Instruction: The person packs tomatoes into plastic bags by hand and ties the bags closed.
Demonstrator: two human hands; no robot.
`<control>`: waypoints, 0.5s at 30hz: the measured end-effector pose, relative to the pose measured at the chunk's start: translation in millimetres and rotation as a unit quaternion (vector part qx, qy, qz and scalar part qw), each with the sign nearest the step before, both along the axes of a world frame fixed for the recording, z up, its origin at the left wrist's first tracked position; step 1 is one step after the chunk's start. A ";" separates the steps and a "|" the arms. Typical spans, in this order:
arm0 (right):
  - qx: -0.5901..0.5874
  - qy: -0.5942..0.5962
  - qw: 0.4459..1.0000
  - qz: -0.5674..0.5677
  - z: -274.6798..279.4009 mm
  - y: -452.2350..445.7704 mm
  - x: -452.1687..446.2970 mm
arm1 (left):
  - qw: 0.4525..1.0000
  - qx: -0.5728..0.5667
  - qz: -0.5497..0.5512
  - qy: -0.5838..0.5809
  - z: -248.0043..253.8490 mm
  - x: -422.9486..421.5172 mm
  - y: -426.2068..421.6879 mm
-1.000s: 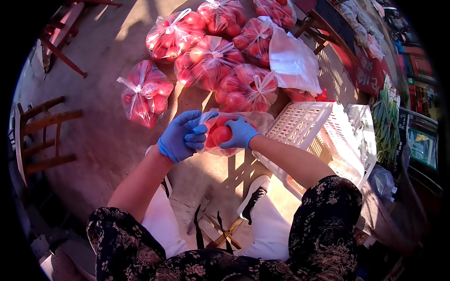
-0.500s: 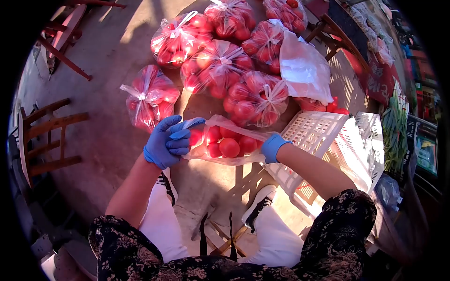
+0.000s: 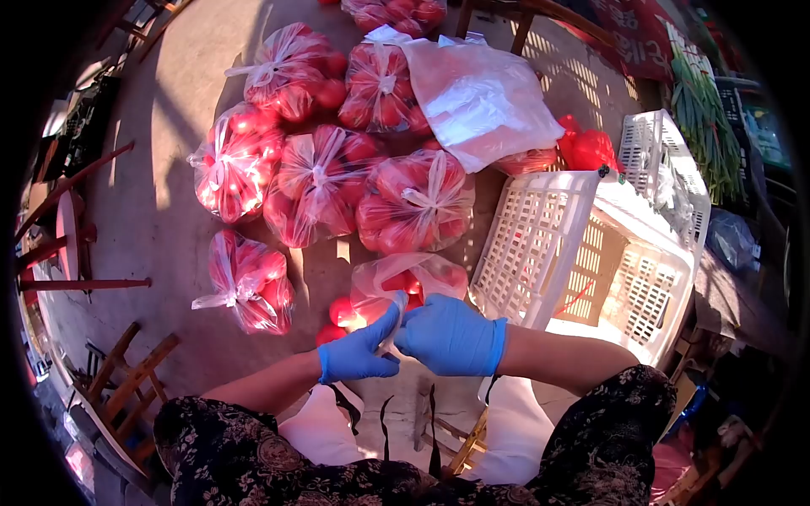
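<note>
The near edge of a clear plastic bag [image 3: 422, 263] of round red tomatoes [image 3: 412, 285] is pinched by the blue-gloved left hand [image 3: 363, 346] and right hand [image 3: 451, 337], held together. The bag is placed just beside the left edge of a white perforated plastic crate [image 3: 533, 244]. Knotted clear bags [image 3: 319, 181] are spread beyond on the grey concrete floor [image 3: 164, 253].

Far right: red banner [image 3: 633, 38], pale lettering; long green stalks [image 3: 704, 126] beside it. Left: red-legged stool [image 3: 67, 236], wooden stool [image 3: 145, 377] nearer.
</note>
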State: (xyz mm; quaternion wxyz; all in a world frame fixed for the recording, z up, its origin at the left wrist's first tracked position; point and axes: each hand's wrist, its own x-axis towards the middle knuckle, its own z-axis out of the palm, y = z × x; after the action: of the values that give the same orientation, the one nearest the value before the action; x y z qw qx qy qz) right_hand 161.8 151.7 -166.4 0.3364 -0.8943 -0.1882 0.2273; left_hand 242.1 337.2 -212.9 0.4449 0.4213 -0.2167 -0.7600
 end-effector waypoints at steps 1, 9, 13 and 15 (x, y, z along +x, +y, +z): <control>0.002 -0.030 0.998 -0.060 6.2 1.0 1.7 | 0.999 0.023 -0.026 0.000 -2.7 -1.5 -6.4; -0.301 -0.146 0.896 -0.291 28.5 -32.4 -53.8 | 0.917 0.313 0.157 0.194 29.2 26.4 -61.9; -0.588 0.060 0.782 -0.196 -14.9 -42.0 -98.1 | 0.875 0.327 0.243 0.264 32.9 7.3 -68.6; -0.648 0.036 0.731 -0.209 -32.8 -31.1 -105.5 | 0.876 0.299 0.249 0.286 25.1 -5.5 -69.9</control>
State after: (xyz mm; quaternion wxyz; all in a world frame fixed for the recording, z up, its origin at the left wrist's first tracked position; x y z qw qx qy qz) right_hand 56.3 120.6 -199.2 -0.2796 -0.9031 0.2087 0.2503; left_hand 236.6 267.3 -187.8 0.5143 0.3386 0.2699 -0.7402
